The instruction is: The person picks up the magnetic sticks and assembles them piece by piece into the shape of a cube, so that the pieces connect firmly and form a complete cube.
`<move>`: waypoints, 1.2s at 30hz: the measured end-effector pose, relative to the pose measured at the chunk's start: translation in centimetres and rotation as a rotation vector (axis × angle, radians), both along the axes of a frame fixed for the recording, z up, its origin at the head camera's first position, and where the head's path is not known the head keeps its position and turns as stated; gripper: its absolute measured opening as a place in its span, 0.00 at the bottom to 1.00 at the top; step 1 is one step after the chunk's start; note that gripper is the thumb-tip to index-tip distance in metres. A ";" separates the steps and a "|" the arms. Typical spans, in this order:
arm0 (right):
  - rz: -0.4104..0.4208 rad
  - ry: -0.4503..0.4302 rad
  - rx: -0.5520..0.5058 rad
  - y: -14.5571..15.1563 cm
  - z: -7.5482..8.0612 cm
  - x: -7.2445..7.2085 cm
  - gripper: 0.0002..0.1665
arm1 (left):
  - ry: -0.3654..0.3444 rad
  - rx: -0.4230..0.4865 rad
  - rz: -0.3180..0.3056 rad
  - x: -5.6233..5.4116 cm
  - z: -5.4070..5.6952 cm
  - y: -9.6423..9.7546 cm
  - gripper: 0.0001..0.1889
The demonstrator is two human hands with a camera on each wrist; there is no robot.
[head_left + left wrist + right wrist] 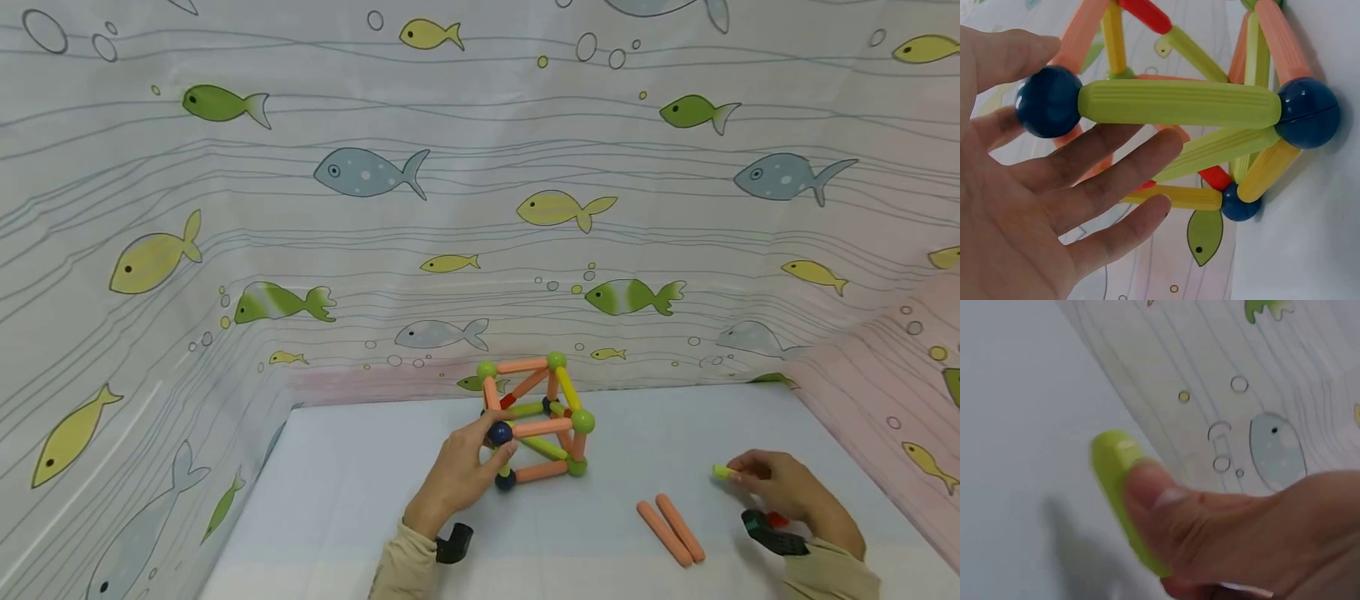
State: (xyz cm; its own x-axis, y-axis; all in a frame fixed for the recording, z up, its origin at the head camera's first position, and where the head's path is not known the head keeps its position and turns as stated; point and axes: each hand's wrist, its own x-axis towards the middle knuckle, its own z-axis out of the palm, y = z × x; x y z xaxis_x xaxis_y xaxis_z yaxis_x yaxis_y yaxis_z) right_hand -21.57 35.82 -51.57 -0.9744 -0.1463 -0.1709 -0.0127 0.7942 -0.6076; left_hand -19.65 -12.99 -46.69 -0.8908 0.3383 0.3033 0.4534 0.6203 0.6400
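Note:
A cube-like frame of rods [542,427] and balls stands on the white table. At its near upper left corner, my left hand [459,475] holds a dark blue ball [1049,102] between thumb and forefinger. The other fingers [1116,156] spread beside the frame, behind a green ribbed rod [1179,102] that joins this ball to a lower blue ball [1308,112]. Off to the right, my right hand [783,483] pinches a short yellow-green rod [1124,494] above the table. Its far end is hidden by the fingers.
Two orange rods [660,533] [680,528] lie side by side on the table [360,500], between the frame and my right hand. Something red [777,519] shows under the right wrist, partly hidden. A fish-patterned sheet [480,250] rises behind and at both sides.

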 end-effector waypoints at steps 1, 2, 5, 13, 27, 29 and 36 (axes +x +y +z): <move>-0.001 0.059 -0.006 -0.5 0.3 -0.1 0.17 | 0.006 0.004 -0.004 0.0 0.0 0.0 0.20; -0.004 0.120 -0.019 -1.1 0.7 -0.1 0.17 | 0.008 0.010 -0.009 0.0 0.1 -0.1 0.19; 0.052 0.263 -0.117 -3.7 2.5 -0.1 0.14 | 0.009 0.022 -0.020 -0.1 0.1 -0.1 0.18; 0.385 0.041 -0.379 -13.5 5.7 -0.6 0.15 | 0.008 0.040 -0.046 -0.3 0.2 -0.3 0.17; 0.184 0.240 -0.470 -27.1 1.0 0.5 0.12 | 0.015 0.046 -0.056 -0.3 0.2 -0.5 0.17; 0.110 0.247 -0.505 -27.7 0.6 0.7 0.14 | 0.019 0.040 -0.060 -0.3 0.1 -0.5 0.17; 0.065 0.214 -0.629 -28.3 0.1 1.0 0.16 | 0.008 0.027 -0.063 -0.3 0.0 -0.6 0.18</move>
